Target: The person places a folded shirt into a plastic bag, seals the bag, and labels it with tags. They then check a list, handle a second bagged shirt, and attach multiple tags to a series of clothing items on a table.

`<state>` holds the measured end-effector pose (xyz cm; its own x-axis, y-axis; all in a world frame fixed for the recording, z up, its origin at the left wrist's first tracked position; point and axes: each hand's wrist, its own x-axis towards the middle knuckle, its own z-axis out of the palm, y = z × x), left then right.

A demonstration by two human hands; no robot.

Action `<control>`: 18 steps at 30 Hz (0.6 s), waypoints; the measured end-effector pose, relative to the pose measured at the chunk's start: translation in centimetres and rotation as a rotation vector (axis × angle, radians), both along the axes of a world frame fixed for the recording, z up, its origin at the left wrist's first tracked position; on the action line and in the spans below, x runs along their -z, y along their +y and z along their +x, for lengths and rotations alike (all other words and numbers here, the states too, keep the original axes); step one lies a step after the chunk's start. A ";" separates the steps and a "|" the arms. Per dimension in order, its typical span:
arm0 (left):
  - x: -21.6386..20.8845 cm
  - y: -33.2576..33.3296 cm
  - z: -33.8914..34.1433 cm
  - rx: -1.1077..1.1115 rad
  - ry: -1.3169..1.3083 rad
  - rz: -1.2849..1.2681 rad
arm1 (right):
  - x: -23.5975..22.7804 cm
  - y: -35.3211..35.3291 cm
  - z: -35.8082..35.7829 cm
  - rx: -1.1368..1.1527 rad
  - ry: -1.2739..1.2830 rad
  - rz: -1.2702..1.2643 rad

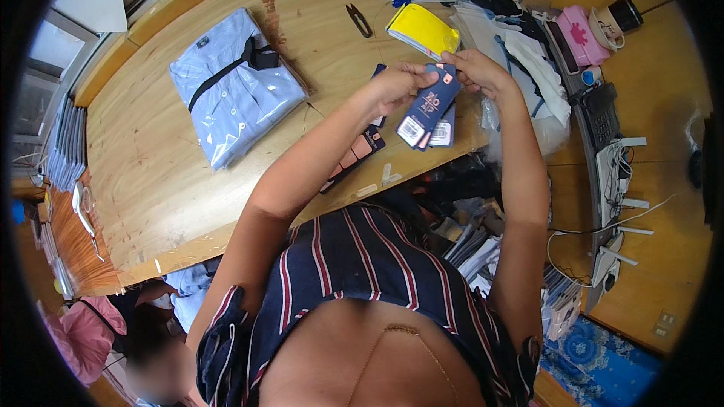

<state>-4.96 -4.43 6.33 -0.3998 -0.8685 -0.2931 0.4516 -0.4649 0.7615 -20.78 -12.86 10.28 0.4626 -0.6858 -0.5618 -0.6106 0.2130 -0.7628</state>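
Observation:
Several dark blue hang tags [431, 105] with white label patches hang fanned out between my hands, above the near right part of the table. My left hand [400, 89] is closed on them, its thumb and fingers pinching their upper left edge. At their top corner, by the punched hole, the fingers of my right hand [480, 74] are closed on the tags as well. Below my left wrist lies a dark card with pinkish blocks [354, 157], partly hidden by my forearm. A yellow packet [422, 30] lies just beyond my hands.
A folded light blue shirt [234, 90] in clear plastic, with a black strap, lies left on the wooden table [151, 203]. Black thread snips [359, 21] lie at the back. On the right stand a telephone [601, 114] and a pink box [582, 39]. A person in pink [87, 335] is at lower left.

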 end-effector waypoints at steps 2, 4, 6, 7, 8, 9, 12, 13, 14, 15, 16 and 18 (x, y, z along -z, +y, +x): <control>1.0 0.0 -2.0 -0.008 0.078 0.052 | 1.5 -0.9 -1.3 -0.044 0.002 0.002; 2.7 -0.2 -3.9 -0.006 0.087 0.102 | 3.3 -2.1 -2.5 -0.095 0.068 -0.007; 3.7 0.0 -4.9 0.006 0.026 0.063 | 4.5 -2.8 -2.7 -0.117 0.118 -0.037; 4.3 0.1 -5.2 0.006 -0.097 -0.007 | 4.8 -2.8 -2.4 -0.115 0.135 -0.063; 4.9 0.1 -5.1 0.004 -0.220 -0.075 | 5.2 -2.9 -1.9 -0.114 0.153 -0.091; 5.4 0.2 -4.8 -0.024 -0.474 -0.200 | 6.1 -3.1 -1.8 -0.077 0.189 -0.163; 3.1 2.1 -0.3 -0.203 -0.701 -0.366 | 6.1 -2.8 -0.6 -0.076 0.186 -0.417; 1.0 3.1 1.8 -0.234 -0.736 -0.305 | 6.6 -3.2 -0.9 -0.096 0.149 -0.478; -1.3 4.6 4.2 -0.274 -0.774 -0.239 | 6.3 -2.9 -0.3 -0.077 0.124 -0.489; -2.9 6.2 6.6 -0.246 -0.912 -0.234 | 5.2 -2.5 0.4 -0.057 0.104 -0.502; -1.2 7.7 9.3 -0.244 -1.067 -0.319 | 4.2 -2.3 0.8 -0.039 0.087 -0.522; -0.9 10.8 12.0 -0.181 -1.417 -0.390 | 3.6 -2.5 0.7 -0.054 -0.016 -0.457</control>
<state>7.06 6.41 7.26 0.1335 -0.9878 -0.0796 -0.7292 -0.1523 0.6671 -20.12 -15.39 6.71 0.5104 -0.8365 -0.1996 -0.5993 -0.1794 -0.7802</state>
